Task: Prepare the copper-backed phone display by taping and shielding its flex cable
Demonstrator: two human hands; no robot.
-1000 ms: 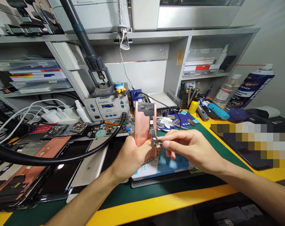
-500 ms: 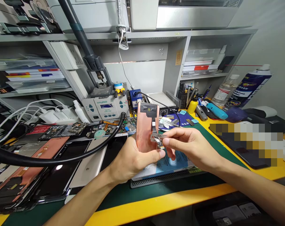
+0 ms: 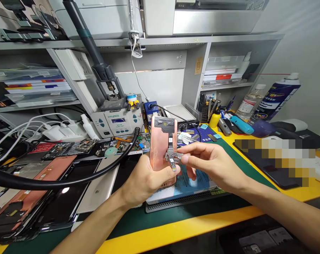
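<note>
Left hand holds coppery panel; right hand, blade.

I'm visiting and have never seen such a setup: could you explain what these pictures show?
There's no robot here: these are a person's two bare hands, all seen from one camera worn on the head. The left hand grips a flat, rectangular, copper-coloured panel; the right hand pinches a thin, notched grey metal blade close to the panel's narrow dark ribbon cable. Below lies a dark green mat on a yellow tabletop. To the left lies a long, flat, gold-coloured slab; behind stands a pale box-shaped device with buttons.
</note>
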